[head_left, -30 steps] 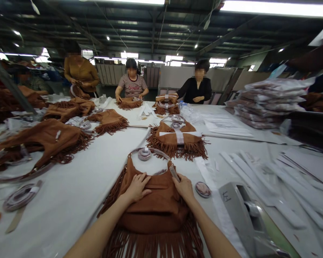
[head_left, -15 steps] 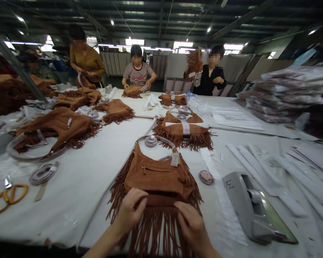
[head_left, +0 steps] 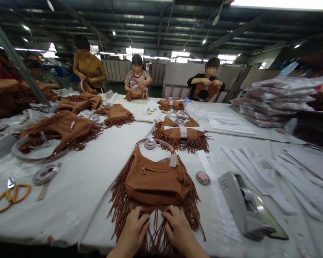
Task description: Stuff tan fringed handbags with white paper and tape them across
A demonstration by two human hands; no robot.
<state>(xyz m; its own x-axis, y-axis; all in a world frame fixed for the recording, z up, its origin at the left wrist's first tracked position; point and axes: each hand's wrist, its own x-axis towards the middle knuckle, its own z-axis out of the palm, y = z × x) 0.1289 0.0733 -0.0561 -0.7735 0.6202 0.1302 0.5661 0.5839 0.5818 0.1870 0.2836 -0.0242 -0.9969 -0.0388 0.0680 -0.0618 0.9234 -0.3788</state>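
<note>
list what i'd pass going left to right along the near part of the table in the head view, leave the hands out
Orange-handled scissors, coiled strap, brown fringed bag, round grey-rimmed item, grey tape dispenser.

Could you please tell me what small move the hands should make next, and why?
Probably gather the long, thin, brown suede-like fringe strands inward: the left hand and right hand are at them below the curved brown suede-like handbag, and others lie splayed outside both hands.
</note>
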